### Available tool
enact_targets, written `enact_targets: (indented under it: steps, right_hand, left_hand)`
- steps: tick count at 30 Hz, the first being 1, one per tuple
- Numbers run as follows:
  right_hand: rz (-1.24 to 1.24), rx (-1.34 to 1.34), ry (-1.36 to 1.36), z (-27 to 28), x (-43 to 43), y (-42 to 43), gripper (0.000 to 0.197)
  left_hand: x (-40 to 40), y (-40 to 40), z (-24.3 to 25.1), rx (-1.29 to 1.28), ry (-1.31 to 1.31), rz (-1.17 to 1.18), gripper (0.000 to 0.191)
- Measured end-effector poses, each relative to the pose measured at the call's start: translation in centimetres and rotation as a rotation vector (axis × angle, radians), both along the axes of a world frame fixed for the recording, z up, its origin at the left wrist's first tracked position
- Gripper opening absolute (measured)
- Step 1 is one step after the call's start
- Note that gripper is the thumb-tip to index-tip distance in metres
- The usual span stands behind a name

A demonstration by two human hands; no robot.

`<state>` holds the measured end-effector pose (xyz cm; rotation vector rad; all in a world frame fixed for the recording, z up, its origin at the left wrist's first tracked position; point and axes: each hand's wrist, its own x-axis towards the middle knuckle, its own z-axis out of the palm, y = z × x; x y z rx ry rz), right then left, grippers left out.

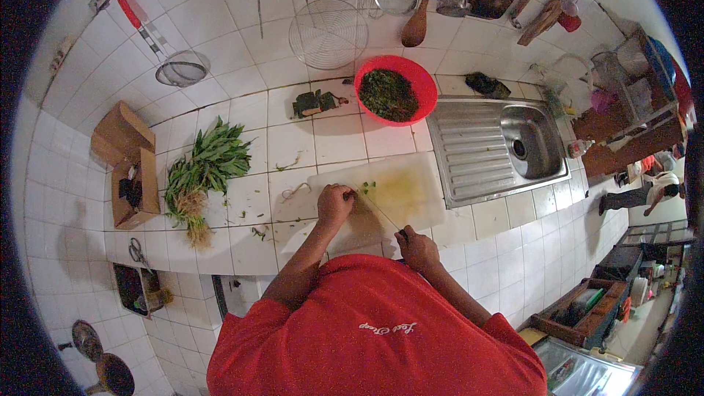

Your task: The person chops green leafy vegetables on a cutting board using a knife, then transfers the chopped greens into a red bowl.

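My right hand (419,249) grips the dark handle of a kitchen knife (380,211), whose thin blade slants up and left across a white cutting board (421,176) with a yellow stain. At the blade's far end, my left hand (333,206) has its fingers curled together; whether it pinches the tip or a small dark item is unclear. Just beyond the blade lie a few cut green pieces (369,187). A red plastic bowl (428,91) behind the board holds chopped greens (388,94). To the left, a bunch of leafy greens with roots (212,162) rests on the tiles.
A steel sink (532,137) with a ribbed drainboard (476,148) adjoins the board. An open cardboard box (135,214) stands at left. Plant scraps (261,232) litter the tiled counter. Strainers (181,72) and a wooden spoon (415,27) hang behind. Another person (649,195) is far right.
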<state>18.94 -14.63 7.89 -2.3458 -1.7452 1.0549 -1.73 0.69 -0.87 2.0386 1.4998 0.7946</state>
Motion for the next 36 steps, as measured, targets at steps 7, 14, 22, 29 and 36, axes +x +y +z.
enact_targets:
  steps: [7,14,22,29,36]
  right_hand:
    - [0.016,0.102,0.034,-0.4,-1.0,0.8,0.032]
    - [0.053,0.096,-0.002,-1.3,-1.4,1.8,0.033]
    - [0.003,-0.033,-0.038,-0.6,0.0,-0.2,0.034]
    - [-0.124,0.210,0.054,0.0,0.2,-0.2,0.031]
    - [-0.216,0.176,0.021,-1.1,1.4,0.3,0.031]
  left_hand:
    - [-0.2,0.0,0.1,0.003,0.087,-0.022,0.016]
    - [-0.3,-0.3,-0.2,0.068,0.023,-0.004,0.017]
    - [0.8,-0.8,1.3,0.054,0.071,-0.044,0.012]
    - [2.7,-0.1,0.1,0.087,0.117,-0.036,0.016]
    - [2.8,-0.2,0.9,-0.034,0.078,-0.054,0.021]
